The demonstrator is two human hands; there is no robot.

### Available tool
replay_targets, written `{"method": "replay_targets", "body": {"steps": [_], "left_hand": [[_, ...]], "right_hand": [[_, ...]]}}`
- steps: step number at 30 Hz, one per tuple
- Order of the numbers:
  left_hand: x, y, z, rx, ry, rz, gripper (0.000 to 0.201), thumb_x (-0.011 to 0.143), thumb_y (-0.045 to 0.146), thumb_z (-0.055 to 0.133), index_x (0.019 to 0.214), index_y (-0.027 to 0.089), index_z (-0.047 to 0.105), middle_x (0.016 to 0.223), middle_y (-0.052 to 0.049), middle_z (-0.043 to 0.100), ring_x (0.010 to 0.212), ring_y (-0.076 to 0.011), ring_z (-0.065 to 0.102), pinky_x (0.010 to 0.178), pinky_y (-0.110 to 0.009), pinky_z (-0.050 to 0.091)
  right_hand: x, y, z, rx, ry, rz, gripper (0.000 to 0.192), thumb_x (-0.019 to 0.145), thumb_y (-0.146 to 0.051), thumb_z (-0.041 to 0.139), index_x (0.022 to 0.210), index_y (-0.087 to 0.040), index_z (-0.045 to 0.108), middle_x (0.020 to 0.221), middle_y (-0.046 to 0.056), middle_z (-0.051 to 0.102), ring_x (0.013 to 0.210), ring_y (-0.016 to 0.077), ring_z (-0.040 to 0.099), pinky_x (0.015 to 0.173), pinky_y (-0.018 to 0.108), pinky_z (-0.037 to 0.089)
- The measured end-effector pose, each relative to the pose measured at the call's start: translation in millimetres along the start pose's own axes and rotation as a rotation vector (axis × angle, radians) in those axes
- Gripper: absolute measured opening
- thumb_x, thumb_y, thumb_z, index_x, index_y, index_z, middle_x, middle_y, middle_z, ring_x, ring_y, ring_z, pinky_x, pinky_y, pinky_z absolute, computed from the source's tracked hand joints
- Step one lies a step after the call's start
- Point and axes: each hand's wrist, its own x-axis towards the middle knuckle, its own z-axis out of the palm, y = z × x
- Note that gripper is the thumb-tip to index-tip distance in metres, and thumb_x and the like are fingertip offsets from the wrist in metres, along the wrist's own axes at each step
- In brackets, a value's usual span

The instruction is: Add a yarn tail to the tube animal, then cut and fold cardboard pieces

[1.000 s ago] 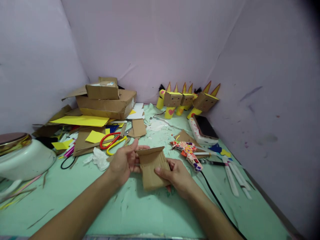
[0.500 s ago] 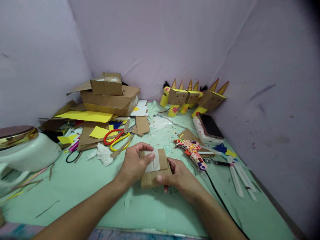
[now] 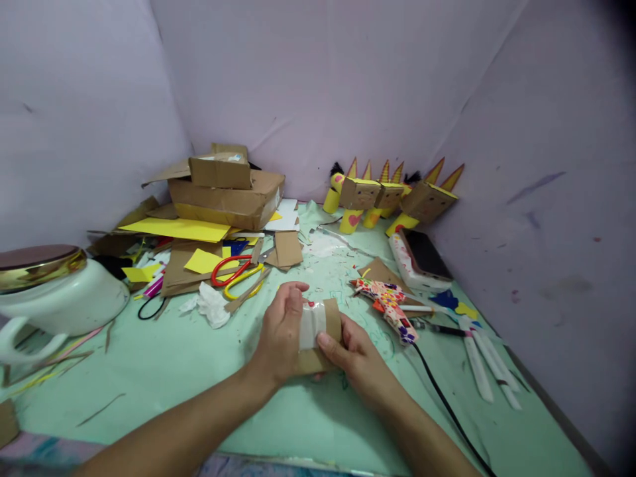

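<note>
Two hands hold a folded cardboard piece (image 3: 332,319): left hand (image 3: 282,336) cupped along its 9 o'clock side, right hand (image 3: 356,350) pinching its 3 o'clock side, thumb on top. The piece is brown and squared, with a glossy whitish tape strip (image 3: 313,324) across its upper face. Green cover (image 3: 189,368) extends to its front edge at 6 o'clock; glue gun (image 3: 390,305) bounds movement at 2 o'clock, crumpled tissue (image 3: 212,305) at 10 o'clock.
</note>
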Motion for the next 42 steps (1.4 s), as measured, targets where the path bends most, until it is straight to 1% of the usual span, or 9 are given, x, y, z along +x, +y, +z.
{"method": "replay_targets", "body": {"steps": [4, 9, 13, 17, 23, 26, 32, 36, 42], "left_hand": [[-6.8, -6.6, 3.4, 0.3, 0.069, 0.147, 0.03, 0.091, 0.046, 0.031, 0.096, 0.022, 0.048, 0.065, 0.002, 0.052, 0.058, -0.0163, 0.049, 0.057, -0.027, 0.035], [1.1, 6.2, -1.5, 0.223, -0.116, 0.144, 0.024, 0.079, 0.041, 0.052, 0.088, 0.019, 0.056, 0.073, 0.0, 0.059, 0.069, -0.0173, 0.054, 0.063, -0.026, 0.039], [2.3, 12.8, -4.0, 0.269, -0.056, 0.147, 0.023, 0.071, 0.036, 0.056, 0.058, 0.018, 0.052, 0.058, 0.001, 0.051, 0.06, -0.0151, 0.047, 0.058, -0.026, 0.036], [-4.4, 9.7, -2.2, 0.271, -0.017, 0.173, 0.028, 0.069, 0.038, 0.054, 0.051, 0.019, 0.043, 0.049, 0.004, 0.039, 0.052, -0.0122, 0.037, 0.052, -0.025, 0.03], [-2.2, 2.8, 3.6, 0.197, -0.083, 0.166, 0.03, 0.076, 0.039, 0.05, 0.055, 0.019, 0.042, 0.051, 0.005, 0.036, 0.053, -0.0113, 0.036, 0.051, -0.024, 0.028], [-1.6, 0.4, 5.2, 0.176, -0.129, 0.154, 0.03, 0.079, 0.044, 0.049, 0.063, 0.019, 0.045, 0.055, 0.004, 0.04, 0.053, -0.0116, 0.038, 0.05, -0.024, 0.029], [-7.5, -3.1, 9.7, 0.287, -0.151, 0.247, 0.035, 0.084, 0.041, 0.04, 0.056, 0.02, 0.037, 0.051, 0.003, 0.036, 0.049, -0.0113, 0.036, 0.05, -0.025, 0.028], [-1.4, -3.4, 9.5, 0.207, -0.149, 0.166, 0.035, 0.081, 0.044, 0.042, 0.056, 0.019, 0.037, 0.052, 0.004, 0.034, 0.052, -0.0111, 0.035, 0.049, -0.024, 0.027], [1.7, -8.1, 4.7, 0.347, -0.325, 0.104, 0.029, 0.072, 0.039, 0.053, 0.055, 0.017, 0.045, 0.053, 0.003, 0.038, 0.052, -0.0107, 0.035, 0.049, -0.023, 0.026]], "right_hand": [[0.2, 6.2, 2.2, -0.156, 0.158, -0.061, 0.036, 0.077, -0.045, 0.061, 0.098, -0.016, 0.055, 0.081, 0.002, 0.06, 0.064, 0.0151, 0.054, 0.051, 0.024, 0.048], [0.5, 5.2, 1.9, -0.176, 0.241, -0.112, 0.032, 0.078, -0.043, 0.06, 0.093, -0.016, 0.055, 0.079, 0.002, 0.061, 0.066, 0.0162, 0.054, 0.057, 0.025, 0.047], [-1.6, 4.4, 2.9, -0.222, 0.212, -0.162, 0.031, 0.078, -0.044, 0.06, 0.092, -0.017, 0.056, 0.078, 0.001, 0.059, 0.069, 0.016, 0.053, 0.06, 0.024, 0.045], [-2.8, 3.8, 3.7, -0.25, 0.193, -0.184, 0.037, 0.084, -0.054, 0.046, 0.081, -0.017, 0.054, 0.071, 0.0, 0.054, 0.066, 0.0148, 0.048, 0.058, 0.024, 0.04], [3.8, 4.3, 4.5, -0.593, 0.529, -0.169, 0.046, 0.086, -0.059, 0.032, 0.062, -0.021, 0.041, 0.054, -0.004, 0.04, 0.051, 0.0137, 0.037, 0.049, 0.026, 0.027], [6.5, 1.9, 2.4, -0.612, 0.667, -0.189, 0.046, 0.087, -0.06, 0.029, 0.062, -0.022, 0.04, 0.053, -0.003, 0.041, 0.05, 0.0142, 0.037, 0.048, 0.026, 0.027], [5.3, -4.2, 3.2, -0.525, 0.712, -0.209, 0.045, 0.087, -0.056, 0.031, 0.059, -0.023, 0.037, 0.052, -0.003, 0.041, 0.05, 0.0143, 0.038, 0.047, 0.026, 0.028], [8.6, -4.0, 0.6, -0.478, 0.7, -0.212, 0.043, 0.087, -0.054, 0.033, 0.06, -0.022, 0.039, 0.054, -0.003, 0.043, 0.052, 0.0145, 0.04, 0.048, 0.026, 0.029], [16.2, -6.1, -8.2, -0.503, 0.859, -0.28, 0.046, 0.085, -0.058, 0.03, 0.062, -0.02, 0.043, 0.057, -0.002, 0.046, 0.056, 0.0154, 0.042, 0.053, 0.027, 0.032]]}}
